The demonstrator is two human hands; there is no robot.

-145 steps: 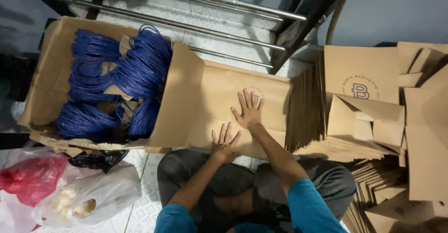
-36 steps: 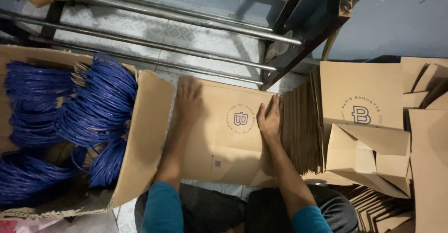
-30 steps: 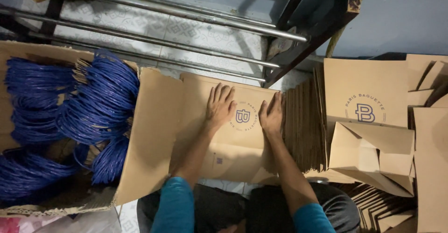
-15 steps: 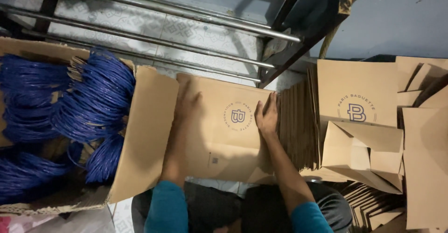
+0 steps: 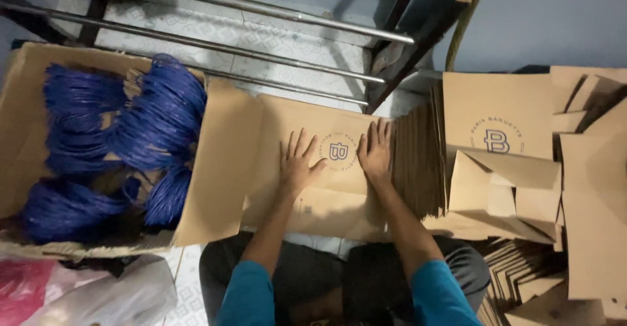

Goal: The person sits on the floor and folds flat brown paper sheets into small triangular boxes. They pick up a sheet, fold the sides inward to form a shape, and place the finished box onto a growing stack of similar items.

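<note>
Just one view here, worn on the person's head and pointing pretty much straight down over their lap. It's close in: both forearms come up from the bottom edge, with the left hand [image 5: 297, 163] and right hand [image 5: 375, 151] sitting near the centre of the shot on a flat cardboard sheet [image 5: 326, 199]. At 9 o'clock the frame catches an open cardboard box [image 5: 219, 169] full of blue cord bundles [image 5: 157, 120], at 3 o'clock a stack of folded cartons [image 5: 499, 127], and at 12 o'clock metal rails [image 5: 261, 9] over tiled floor [image 5: 287, 45]. With only this single camera there's no second view to overlap with.
</note>
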